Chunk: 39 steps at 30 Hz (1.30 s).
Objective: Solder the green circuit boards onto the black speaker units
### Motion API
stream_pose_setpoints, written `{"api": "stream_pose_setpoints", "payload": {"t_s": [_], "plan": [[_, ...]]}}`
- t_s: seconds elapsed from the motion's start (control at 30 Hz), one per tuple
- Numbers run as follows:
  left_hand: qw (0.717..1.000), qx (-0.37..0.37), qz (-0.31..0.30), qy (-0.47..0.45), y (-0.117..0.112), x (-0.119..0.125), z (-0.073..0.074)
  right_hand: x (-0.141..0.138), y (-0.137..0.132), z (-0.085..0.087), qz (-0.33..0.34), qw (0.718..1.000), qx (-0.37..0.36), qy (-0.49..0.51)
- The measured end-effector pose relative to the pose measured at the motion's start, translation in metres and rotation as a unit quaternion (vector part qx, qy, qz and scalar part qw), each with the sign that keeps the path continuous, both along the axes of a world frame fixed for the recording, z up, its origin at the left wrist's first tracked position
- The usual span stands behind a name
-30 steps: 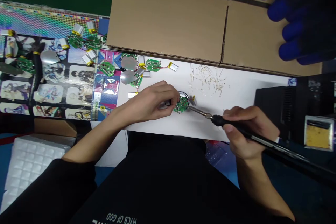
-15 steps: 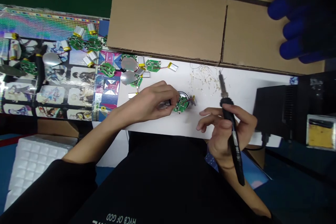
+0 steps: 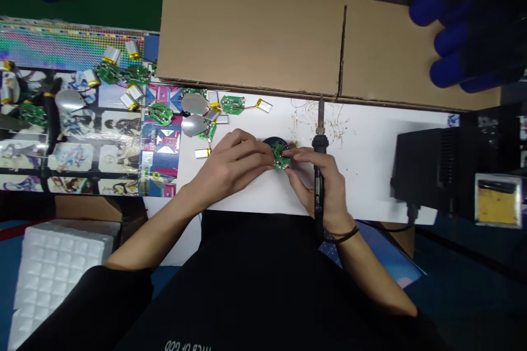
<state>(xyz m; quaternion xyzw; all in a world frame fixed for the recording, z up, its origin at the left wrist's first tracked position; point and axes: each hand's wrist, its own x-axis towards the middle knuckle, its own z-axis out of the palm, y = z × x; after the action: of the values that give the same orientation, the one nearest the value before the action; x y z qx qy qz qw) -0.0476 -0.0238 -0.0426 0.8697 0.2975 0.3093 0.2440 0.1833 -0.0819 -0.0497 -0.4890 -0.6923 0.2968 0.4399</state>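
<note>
A round green circuit board [image 3: 280, 158] is between my two hands, over a round black part [image 3: 272, 141] at the front of the white tabletop. My left hand [image 3: 235, 163] pinches the board's left edge with closed fingers. My right hand [image 3: 329, 184] touches the board's right side with index finger and thumb. A black soldering iron [image 3: 320, 148] lies tucked in that same hand, its metal tip pointing away from me and clear of the board. Thin wires run beside the right fingertips, partly covered by them.
Boards [image 3: 233, 104] with silver battery cells [image 3: 264, 105] and metal discs [image 3: 194, 125] lie to the left. Pliers [image 3: 51, 115] rest farther left. Wire clippings [image 3: 325, 123] lie before a cardboard box [image 3: 255, 33]. A black unit [image 3: 426, 164] and sponge tray [image 3: 498, 201] stand right.
My right hand has moved left to the board, bringing the soldering iron along, now more upright in view. My left hand stays at the board, its fingers stretched further over the edge.
</note>
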Motion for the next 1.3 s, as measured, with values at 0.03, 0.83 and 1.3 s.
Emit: {"api": "stream_pose_setpoints", "payload": {"t_s": [0.03,0.83,1.3], "plan": [[0.999,0.032,0.006,0.014,-0.001,0.001,0.0,0.003,0.002,0.0,0.008,1.0,-0.007,0.003],[0.961,0.113,-0.111,0.226,0.023,0.009,0.046,0.04,-0.04,0.04,-0.137,0.985,0.062,0.084],[0.964,0.076,-0.12,0.225,0.027,0.012,0.05,0.03,-0.039,0.034,-0.055,0.992,0.101,-0.05]]}}
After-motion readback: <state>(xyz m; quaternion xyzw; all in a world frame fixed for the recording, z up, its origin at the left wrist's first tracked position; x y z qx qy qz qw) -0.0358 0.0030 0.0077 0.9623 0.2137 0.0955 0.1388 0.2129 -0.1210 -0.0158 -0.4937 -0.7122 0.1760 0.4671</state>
